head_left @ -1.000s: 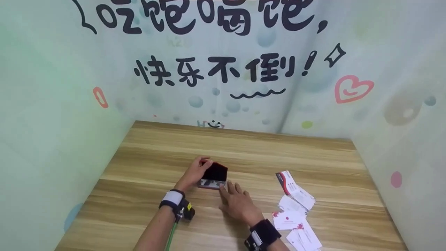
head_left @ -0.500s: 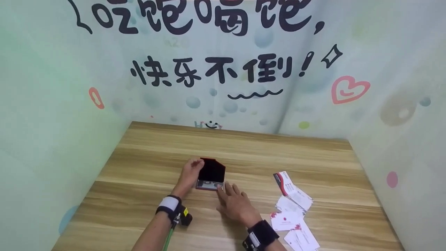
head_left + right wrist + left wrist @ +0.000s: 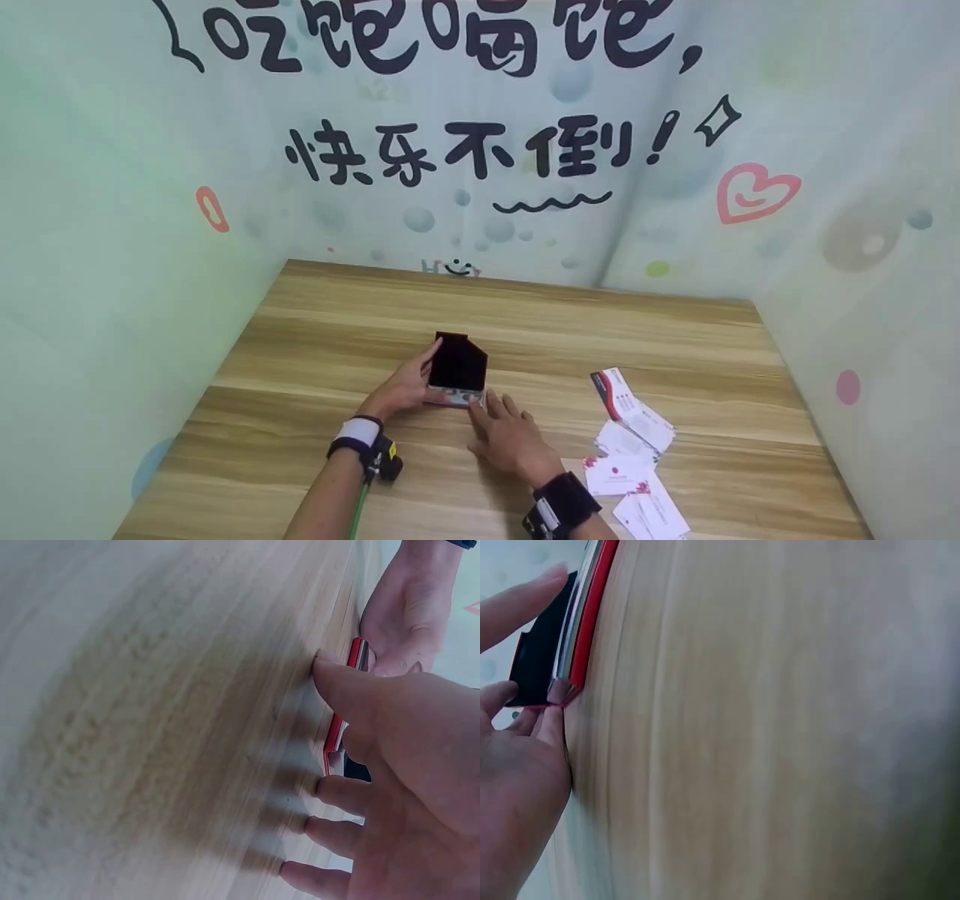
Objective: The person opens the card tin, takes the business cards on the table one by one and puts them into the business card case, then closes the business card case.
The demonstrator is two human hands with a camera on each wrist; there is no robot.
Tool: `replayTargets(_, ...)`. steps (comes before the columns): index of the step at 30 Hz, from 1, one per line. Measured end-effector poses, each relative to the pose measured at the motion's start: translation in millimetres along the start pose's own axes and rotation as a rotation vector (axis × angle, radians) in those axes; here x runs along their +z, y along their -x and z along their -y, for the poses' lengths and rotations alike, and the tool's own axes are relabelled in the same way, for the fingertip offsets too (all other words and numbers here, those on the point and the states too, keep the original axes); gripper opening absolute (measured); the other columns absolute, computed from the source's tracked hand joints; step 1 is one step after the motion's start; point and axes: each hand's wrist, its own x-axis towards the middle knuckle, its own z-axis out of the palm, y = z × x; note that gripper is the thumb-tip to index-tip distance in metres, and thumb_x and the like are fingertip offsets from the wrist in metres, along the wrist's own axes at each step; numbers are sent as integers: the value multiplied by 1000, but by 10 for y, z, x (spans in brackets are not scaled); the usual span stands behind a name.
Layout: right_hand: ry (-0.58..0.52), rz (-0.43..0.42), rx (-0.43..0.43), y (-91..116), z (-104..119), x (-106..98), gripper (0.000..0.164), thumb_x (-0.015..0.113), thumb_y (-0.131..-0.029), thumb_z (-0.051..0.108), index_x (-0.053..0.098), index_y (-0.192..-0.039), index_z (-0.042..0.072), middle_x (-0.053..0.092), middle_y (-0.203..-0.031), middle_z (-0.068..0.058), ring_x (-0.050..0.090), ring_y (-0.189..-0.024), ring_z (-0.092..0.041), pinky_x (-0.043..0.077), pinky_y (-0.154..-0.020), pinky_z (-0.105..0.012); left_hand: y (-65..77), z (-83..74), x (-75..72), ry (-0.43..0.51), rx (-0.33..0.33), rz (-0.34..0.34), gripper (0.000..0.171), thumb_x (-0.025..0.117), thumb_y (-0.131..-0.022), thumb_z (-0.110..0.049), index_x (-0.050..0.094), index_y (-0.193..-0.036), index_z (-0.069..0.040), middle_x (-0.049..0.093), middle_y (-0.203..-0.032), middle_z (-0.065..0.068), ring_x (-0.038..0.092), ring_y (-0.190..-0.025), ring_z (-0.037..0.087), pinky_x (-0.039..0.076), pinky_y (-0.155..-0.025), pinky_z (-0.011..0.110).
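A small red card case (image 3: 457, 364) stands with its lid raised on the table, the black inside of the lid facing me. Below the lid lies its shiny metal tray (image 3: 454, 396). My left hand (image 3: 401, 386) holds the case at its left side. In the left wrist view, the thumb (image 3: 521, 606) reaches toward the tray and other fingers are at the lid's edge. My right hand (image 3: 514, 439) is spread low at the front right, its index fingertip on the tray's right corner. In the right wrist view, its thumb and other fingertips touch the table around the case (image 3: 335, 736).
Several printed cards (image 3: 634, 476) lie overlapping to the right of my right hand. The wooden table (image 3: 712, 337) meets a printed cloth wall (image 3: 360, 225) at the back and sides. A green cable (image 3: 360, 510) runs along my left forearm.
My left hand has moved from the lid's upper edge down to the left side of the case. The lid stands higher than a second ago. My right hand stays almost in place.
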Motion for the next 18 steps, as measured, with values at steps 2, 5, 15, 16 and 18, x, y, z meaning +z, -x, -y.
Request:
replayTargets(2,8,-4,-1,-3,-2,3,69,60,-97,44,37,-156,17,31,-163,-19,31,-149,-43,32,-117,-62,-13,21,-9,-21,-8,3,112,84,-77,-7,11,-161,-7,8,-167,24,19,-152,42,25,-123,49)
replayTargets(5,16,-7,-1,-4,1,6,69,59,-97,45,37,-156,17,31,-163,-18,31,-149,-42,32,-117,-62,-25,33,-19,-49,-26,-3,112,84,-76,-9,12,-161,-9,11,-167,21,22,-152,39,26,-124,46)
replayTargets(15,5,-28,-8,11,-7,23,69,60,-97,44,38,-155,16,31,-163,-18,31,-149,-43,33,-117,-62,-6,-43,-31,-118,-79,-11,111,87,-76,-15,16,-161,-13,6,-165,29,26,-151,41,29,-122,47)
replayTargets(16,3,-30,-9,9,-8,24,69,60,-97,44,38,-155,16,31,-163,-18,31,-149,-43,33,-117,-62,-4,-44,-33,-119,-87,-12,110,87,-76,-15,16,-161,-14,6,-165,29,26,-151,41,30,-122,47)
replayTargets(18,8,-39,-13,4,-10,23,69,61,-96,44,39,-155,16,32,-162,-18,32,-149,-43,33,-116,-62,-3,-38,-38,-119,-90,-10,110,86,-77,-16,16,-161,-14,6,-165,29,26,-151,41,30,-122,47)
